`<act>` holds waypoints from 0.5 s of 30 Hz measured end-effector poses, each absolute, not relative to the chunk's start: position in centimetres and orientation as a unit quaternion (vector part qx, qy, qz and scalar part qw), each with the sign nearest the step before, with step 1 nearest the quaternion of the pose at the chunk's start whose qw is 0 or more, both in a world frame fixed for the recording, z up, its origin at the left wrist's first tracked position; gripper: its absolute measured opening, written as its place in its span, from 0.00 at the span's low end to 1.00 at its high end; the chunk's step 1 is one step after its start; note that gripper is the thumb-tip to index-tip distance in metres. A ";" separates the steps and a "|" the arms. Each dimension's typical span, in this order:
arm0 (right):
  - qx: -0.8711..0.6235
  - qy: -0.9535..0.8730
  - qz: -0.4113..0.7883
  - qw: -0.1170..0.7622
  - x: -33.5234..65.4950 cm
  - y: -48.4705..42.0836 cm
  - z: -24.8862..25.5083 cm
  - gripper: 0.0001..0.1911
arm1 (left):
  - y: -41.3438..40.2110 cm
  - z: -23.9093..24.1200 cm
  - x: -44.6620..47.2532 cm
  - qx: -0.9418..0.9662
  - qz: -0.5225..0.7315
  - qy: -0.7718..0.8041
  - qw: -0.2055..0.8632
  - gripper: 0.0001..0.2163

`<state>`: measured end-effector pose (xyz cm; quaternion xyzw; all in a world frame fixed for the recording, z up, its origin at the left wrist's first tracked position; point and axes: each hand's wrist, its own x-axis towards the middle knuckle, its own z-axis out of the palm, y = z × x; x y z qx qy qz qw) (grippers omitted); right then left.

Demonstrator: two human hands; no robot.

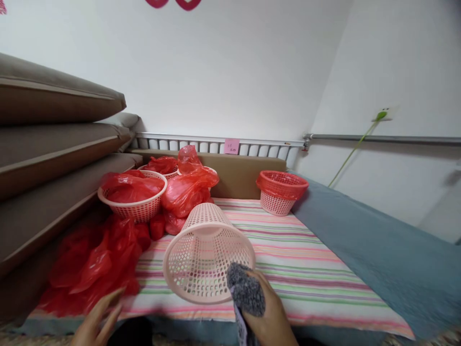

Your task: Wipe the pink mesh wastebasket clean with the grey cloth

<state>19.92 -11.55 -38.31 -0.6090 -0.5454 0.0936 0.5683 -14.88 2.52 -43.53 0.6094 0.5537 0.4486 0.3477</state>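
My right hand (268, 307) is closed around a fuzzy grey cloth (247, 288), whose end hangs down from the grip. The cloth is at the right rim of a pale pink perforated plastic basket (207, 226); whether it touches the rim I cannot tell. That basket lies on its side, mouth facing me, on a striped sheet (302, 269). At the lower left, my left hand (97, 319) is slightly blurred, fingers apart and holding nothing. Just beyond it lies a heap of crumpled red plastic bags (104, 262).
Behind the heap stand a pink basket (135, 211) with a red bag inside and more red-bagged baskets. A red-lined basket (279, 202) stands at the far right. Stacked grey cushions (46, 149) rise on the left; a blue-covered edge (374, 230) runs along the right.
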 end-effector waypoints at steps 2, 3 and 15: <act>-0.612 -0.527 0.037 0.588 20.5 -12.0 -37.3 0.21 | 3.5 -40.8 -12.4 0.724 0.444 0.458 0.262 0.20; -0.615 -0.515 0.028 0.596 20.7 -12.3 -37.2 0.20 | 3.8 -39.5 -11.0 0.757 0.440 0.426 0.224 0.20; -0.637 -0.322 0.250 0.654 20.6 -10.4 -43.9 0.29 | -4.7 -43.9 0.4 0.686 0.401 0.332 0.509 0.30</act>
